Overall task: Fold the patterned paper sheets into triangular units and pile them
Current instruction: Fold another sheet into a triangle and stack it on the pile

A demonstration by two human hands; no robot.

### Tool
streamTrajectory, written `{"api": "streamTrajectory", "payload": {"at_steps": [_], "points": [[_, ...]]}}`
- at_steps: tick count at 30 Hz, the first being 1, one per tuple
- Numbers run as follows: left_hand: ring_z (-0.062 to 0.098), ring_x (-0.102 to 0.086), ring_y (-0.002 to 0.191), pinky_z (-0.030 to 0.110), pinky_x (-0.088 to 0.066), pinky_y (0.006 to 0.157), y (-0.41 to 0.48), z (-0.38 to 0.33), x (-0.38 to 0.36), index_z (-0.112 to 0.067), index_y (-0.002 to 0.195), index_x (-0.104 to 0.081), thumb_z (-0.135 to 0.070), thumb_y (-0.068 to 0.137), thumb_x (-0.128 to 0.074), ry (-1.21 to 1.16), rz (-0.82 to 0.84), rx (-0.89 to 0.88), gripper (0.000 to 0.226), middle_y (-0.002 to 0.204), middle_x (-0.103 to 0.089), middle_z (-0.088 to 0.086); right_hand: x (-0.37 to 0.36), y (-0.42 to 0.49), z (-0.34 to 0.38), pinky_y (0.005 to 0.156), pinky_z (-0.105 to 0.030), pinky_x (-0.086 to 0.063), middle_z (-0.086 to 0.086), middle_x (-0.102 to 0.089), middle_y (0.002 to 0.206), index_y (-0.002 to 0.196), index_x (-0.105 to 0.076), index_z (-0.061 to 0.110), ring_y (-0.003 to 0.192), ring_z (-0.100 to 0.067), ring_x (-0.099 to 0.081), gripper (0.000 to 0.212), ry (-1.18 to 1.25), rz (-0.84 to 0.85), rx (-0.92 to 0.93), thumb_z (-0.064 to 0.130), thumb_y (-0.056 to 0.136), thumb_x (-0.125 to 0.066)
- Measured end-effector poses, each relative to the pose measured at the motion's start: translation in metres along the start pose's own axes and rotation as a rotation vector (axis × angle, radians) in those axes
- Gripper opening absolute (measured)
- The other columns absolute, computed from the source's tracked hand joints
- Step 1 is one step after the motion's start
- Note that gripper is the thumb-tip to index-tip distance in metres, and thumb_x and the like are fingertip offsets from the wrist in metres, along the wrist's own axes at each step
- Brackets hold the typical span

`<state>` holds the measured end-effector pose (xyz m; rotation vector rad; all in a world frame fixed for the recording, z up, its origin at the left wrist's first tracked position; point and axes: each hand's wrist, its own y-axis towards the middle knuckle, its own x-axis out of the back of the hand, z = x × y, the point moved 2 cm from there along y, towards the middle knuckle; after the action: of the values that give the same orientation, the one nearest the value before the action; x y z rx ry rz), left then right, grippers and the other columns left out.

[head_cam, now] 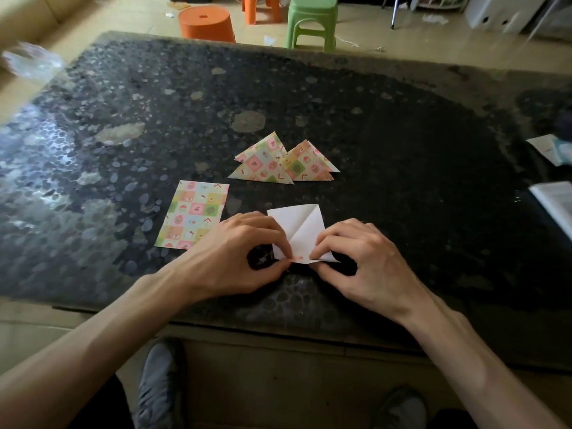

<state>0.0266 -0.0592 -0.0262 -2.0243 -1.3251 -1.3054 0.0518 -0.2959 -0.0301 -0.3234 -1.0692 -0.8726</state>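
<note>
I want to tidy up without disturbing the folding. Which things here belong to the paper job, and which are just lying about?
Part of the job:
half-folded sheet, pinched by the left hand and right hand
flat patterned sheet
folded triangles

Lying about:
round orange stool
green stool
booklet at the table's right edge
crumpled plastic

Home living room, dark pebble-patterned table [371, 125], plastic stools [312, 20] on tiled floor [365, 29], sofa edge [28, 17]

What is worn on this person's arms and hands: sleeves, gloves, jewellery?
Nothing worn shows. The left hand and right hand are ungloved, with no rings, watch or bracelet visible. No sleeve appears anywhere up to the frame's edge.
</note>
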Motion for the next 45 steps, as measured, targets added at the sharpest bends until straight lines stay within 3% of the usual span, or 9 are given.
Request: {"api": "streamTrajectory", "payload": {"at_steps": [3, 8, 15, 20, 27, 31, 35, 42, 45], "points": [[0.003, -0.059, 0.111, 0.036, -0.051, 0.092, -0.006, 0.002, -0.007, -0.033, 0.105, -0.077, -0.050, 0.095, -0.066, 0.062, -0.029, -0.016, 0.022, 0.116, -0.066, -0.019, 0.001, 0.001, 0.001, 0.088, -0.036, -0.045, 0.018, -0.065, 0.104, 0.096, -0.076, 0.033, 0.107, -0.006, -0.057, 0.008, 0.022, 0.005, -0.003, 0.038, 0.089, -0.074], [0.007, -0.064, 0.110, 0.037, -0.051, 0.093, -0.012, 0.000, -0.011, -0.028, 0.101, -0.079, -0.040, 0.096, -0.066, 0.099, -0.080, -0.024, 0.019, 0.114, -0.069, -0.015, 0.003, 0.002, 0.002, 0.090, -0.034, -0.045, 0.019, -0.066, 0.101, 0.096, -0.078, 0.034, 0.103, -0.005, -0.056, 0.010, 0.049, 0.037, -0.028, 0.040, 0.089, -0.075], [0.008, -0.058, 0.108, 0.037, -0.049, 0.090, -0.010, -0.004, -0.014, -0.028, 0.095, -0.077, -0.044, 0.094, -0.065, 0.080, -0.131, 0.080, 0.020, 0.109, -0.065, -0.016, 0.004, 0.003, -0.002, 0.088, -0.029, -0.047, 0.020, -0.064, 0.093, 0.095, -0.079, 0.035, 0.102, -0.005, -0.054, 0.013, 0.158, 0.032, -0.130, 0.046, 0.089, -0.075], [0.008, -0.050, 0.105, 0.035, -0.046, 0.088, -0.007, -0.004, -0.016, -0.031, 0.094, -0.073, -0.051, 0.094, -0.057, 0.047, -0.130, 0.195, 0.026, 0.108, -0.057, -0.015, -0.003, 0.006, -0.001, 0.088, -0.019, -0.039, 0.020, -0.061, 0.096, 0.095, -0.076, 0.035, 0.106, -0.001, -0.048, 0.023, 0.199, 0.049, -0.222, 0.056, 0.090, -0.069], [0.010, -0.048, 0.102, 0.033, -0.043, 0.086, -0.005, -0.004, -0.019, -0.032, 0.093, -0.069, -0.060, 0.096, -0.045, 0.098, -0.111, 0.218, 0.037, 0.107, -0.054, -0.016, -0.018, 0.013, 0.008, 0.093, -0.034, -0.036, 0.018, -0.057, 0.090, 0.102, -0.076, 0.036, 0.099, -0.007, -0.044, 0.027, 0.178, 0.027, -0.268, 0.058, 0.094, -0.062], [0.010, -0.047, 0.104, 0.037, -0.044, 0.091, -0.004, -0.003, -0.019, -0.034, 0.090, -0.071, -0.064, 0.092, -0.045, 0.103, -0.120, 0.286, 0.039, 0.107, -0.052, -0.016, -0.016, 0.018, 0.005, 0.083, -0.027, -0.040, 0.022, -0.061, 0.089, 0.099, -0.076, 0.036, 0.098, -0.002, -0.050, 0.019, 0.273, -0.043, -0.347, 0.051, 0.094, -0.066], [0.005, -0.042, 0.106, 0.028, -0.031, 0.091, -0.003, -0.003, -0.012, -0.040, 0.083, -0.070, -0.067, 0.084, -0.055, 0.038, -0.085, 0.398, 0.031, 0.106, -0.050, -0.019, -0.014, 0.019, 0.006, 0.071, -0.011, -0.042, 0.022, -0.069, 0.090, 0.096, -0.074, 0.035, 0.091, 0.006, -0.061, 0.016, 0.301, -0.095, -0.380, 0.050, 0.091, -0.073], [0.005, -0.040, 0.106, 0.027, -0.024, 0.088, 0.001, -0.005, -0.008, -0.045, 0.079, -0.064, -0.066, 0.084, -0.061, 0.033, -0.060, 0.466, 0.022, 0.105, -0.048, -0.019, 0.006, 0.019, -0.013, 0.064, -0.018, -0.043, 0.018, -0.071, 0.077, 0.086, -0.078, 0.037, 0.074, 0.000, -0.065, 0.014, 0.305, -0.017, -0.413, 0.051, 0.088, -0.075], [0.005, -0.039, 0.104, 0.028, -0.027, 0.089, 0.003, -0.005, -0.008, -0.043, 0.077, -0.066, -0.066, 0.083, -0.064, 0.034, -0.040, 0.490, 0.024, 0.104, -0.047, -0.019, 0.003, 0.019, -0.012, 0.057, -0.010, -0.039, 0.018, -0.067, 0.069, 0.082, -0.076, 0.035, 0.068, 0.005, -0.060, 0.015, 0.280, -0.055, -0.461, 0.048, 0.088, -0.077]]}}
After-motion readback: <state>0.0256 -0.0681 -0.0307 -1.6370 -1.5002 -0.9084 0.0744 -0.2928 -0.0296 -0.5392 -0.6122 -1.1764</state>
